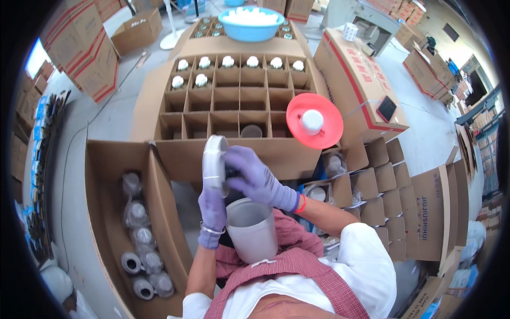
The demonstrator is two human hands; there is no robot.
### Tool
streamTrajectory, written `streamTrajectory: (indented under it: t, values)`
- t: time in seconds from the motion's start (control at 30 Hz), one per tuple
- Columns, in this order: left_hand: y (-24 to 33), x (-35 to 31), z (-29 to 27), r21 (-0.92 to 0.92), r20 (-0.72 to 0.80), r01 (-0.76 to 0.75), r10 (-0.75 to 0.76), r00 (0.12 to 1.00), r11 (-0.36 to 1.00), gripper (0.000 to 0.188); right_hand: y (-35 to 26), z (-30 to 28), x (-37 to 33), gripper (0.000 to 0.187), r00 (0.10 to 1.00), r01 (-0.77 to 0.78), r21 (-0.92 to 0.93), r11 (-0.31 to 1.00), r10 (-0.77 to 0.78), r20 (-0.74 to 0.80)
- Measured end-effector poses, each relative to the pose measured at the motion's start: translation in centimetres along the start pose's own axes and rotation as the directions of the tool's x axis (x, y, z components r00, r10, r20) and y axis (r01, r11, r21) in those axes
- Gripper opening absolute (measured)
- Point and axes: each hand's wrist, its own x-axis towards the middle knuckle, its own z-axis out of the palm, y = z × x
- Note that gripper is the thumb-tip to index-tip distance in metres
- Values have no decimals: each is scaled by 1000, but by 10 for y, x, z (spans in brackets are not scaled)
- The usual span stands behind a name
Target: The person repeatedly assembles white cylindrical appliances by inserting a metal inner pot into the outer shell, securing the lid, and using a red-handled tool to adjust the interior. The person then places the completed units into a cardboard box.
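My left hand (212,210), in a purple glove, holds up a white, round, thick-rimmed thing (214,162); its exact kind is unclear. My right hand (252,178), gloved too, has its fingers bent against the right side of that thing, near a dark part; what they grip is hidden. Below the hands an open, pale grey cylindrical tub (252,236) stands tilted against my lap. In front is a carton (212,151) with cardboard dividers. Several white-topped bottles (228,61) fill its far cells, and a round glass-like thing (251,131) sits in a near cell.
A red dish (329,125) with a white cap (312,121) rests at the carton's right corner. A blue basin (251,31) of white pieces stands beyond. At left, a long box (101,196) holds wrapped bottles (139,212). A phone (387,109) lies on a carton (350,74) at right.
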Motion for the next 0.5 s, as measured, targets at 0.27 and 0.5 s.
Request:
streamTrajectory:
  t: [0.27,0.5]
  values:
    - [29,24,27,473,851,-868,335,405,-152,45,96,-42,-35,33,811,-570,746,344,91,577]
    - [0,50,2,664,627,-670,242,741,331,46,161,-70,118,42,744,-347,-692,633,635,207]
